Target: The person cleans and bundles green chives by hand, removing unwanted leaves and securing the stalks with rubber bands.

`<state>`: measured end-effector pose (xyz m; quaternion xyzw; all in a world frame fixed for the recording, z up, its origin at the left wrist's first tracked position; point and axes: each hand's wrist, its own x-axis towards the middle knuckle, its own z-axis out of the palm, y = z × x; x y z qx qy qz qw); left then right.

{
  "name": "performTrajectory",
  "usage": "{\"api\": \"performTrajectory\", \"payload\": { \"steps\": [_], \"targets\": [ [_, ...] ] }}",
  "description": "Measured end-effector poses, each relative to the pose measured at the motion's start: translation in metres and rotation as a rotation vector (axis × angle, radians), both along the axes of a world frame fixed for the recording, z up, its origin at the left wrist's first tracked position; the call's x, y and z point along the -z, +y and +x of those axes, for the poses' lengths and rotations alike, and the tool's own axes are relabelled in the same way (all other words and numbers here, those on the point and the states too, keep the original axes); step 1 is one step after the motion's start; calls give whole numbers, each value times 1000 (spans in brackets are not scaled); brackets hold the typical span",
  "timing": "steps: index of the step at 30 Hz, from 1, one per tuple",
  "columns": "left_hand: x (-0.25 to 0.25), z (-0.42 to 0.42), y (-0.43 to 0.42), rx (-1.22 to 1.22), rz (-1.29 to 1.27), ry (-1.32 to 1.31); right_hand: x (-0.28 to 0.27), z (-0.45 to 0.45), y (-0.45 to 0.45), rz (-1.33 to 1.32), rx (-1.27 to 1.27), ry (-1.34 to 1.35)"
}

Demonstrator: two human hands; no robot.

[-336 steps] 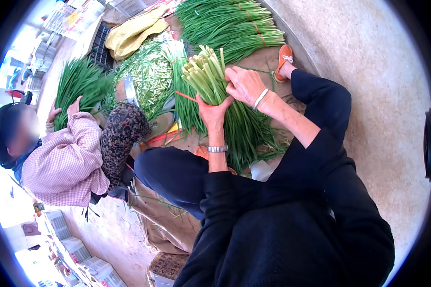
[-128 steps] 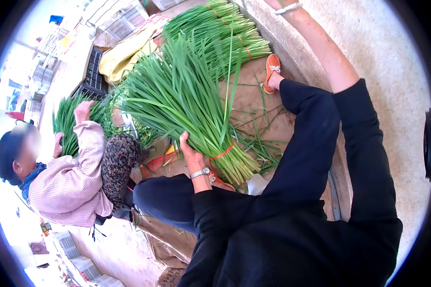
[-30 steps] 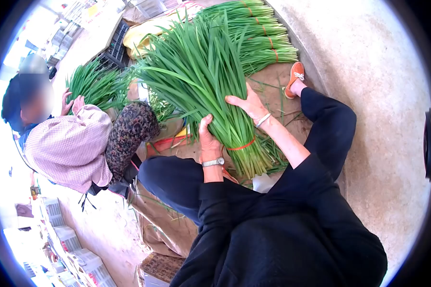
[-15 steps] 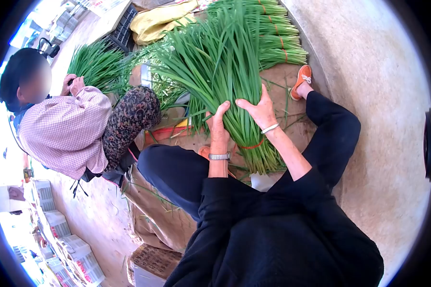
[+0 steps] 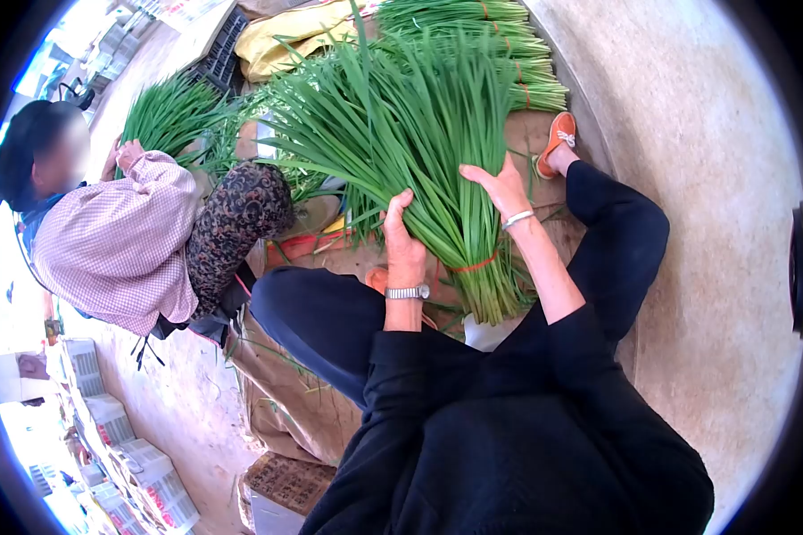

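Between my hands is a large bunch of garlic chives (image 5: 419, 152), its pale stem ends towards me and its green leaves fanned away from me. An orange-red band (image 5: 475, 265) circles the bunch near the stems. My left hand (image 5: 401, 234) grips its left side, thumb on top and the other fingers mostly hidden by leaves. On the right side, my right hand (image 5: 500, 189) holds it with the thumb across the leaves. The stem ends rest above a white object (image 5: 491, 334) between my legs, mostly covered.
Several banded chive bundles (image 5: 531, 67) lie at the back. A person in a checked top (image 5: 116, 241) sits at left, hands on loose chives (image 5: 165, 116). A yellow sack (image 5: 290, 40) and dark crate (image 5: 221, 55) stand behind. A wooden block (image 5: 285, 481) is beside me.
My hands have moved apart, the right one shifting right and the left slightly lower. The leaves have spread wider to both sides.
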<state>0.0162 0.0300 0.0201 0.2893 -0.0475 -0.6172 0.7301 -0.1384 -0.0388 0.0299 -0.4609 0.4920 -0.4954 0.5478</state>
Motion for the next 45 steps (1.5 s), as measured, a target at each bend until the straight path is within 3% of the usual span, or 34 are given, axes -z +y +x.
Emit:
{"api": "performTrajectory", "payload": {
  "steps": [3, 5, 10, 12, 15, 18, 25, 31, 33, 35, 37, 41, 45],
  "targets": [
    [4, 1, -1, -5, 34, -7, 5, -8, -5, -26, -57, 193],
    [10, 3, -2, -45, 64, -26, 3, -17, -6, -135, 12, 480],
    [13, 6, -1, -68, 71, -29, -40, -20, 20, -410, 312, 576],
    [12, 5, -3, -53, 75, -19, -57, -9, 36, -402, 88, 395],
    [18, 5, -5, -14, 53, -10, -62, 24, 58, -490, -94, 469],
    [23, 6, -5, -105, 55, -54, -47, 33, 62, -372, -168, 632],
    [11, 1, -1, -136, 82, -69, -36, 34, 59, -420, -146, 808],
    [10, 6, 0, -116, 61, -39, -31, 26, 55, -359, -153, 603],
    [9, 6, 0, -140, 102, -32, -35, 17, 52, -28, -63, 8],
    [4, 4, 1, -167, 144, -23, -35, 4, 43, -58, 192, -213],
    [3, 4, 1, -208, 128, -62, -41, -7, 40, -277, 225, -51],
    [7, 4, -2, -198, 137, -37, -45, 0, 73, -430, -200, 468],
    [15, 5, -4, -222, 142, -91, -18, 23, 83, -499, -192, 562]
  ]
}}
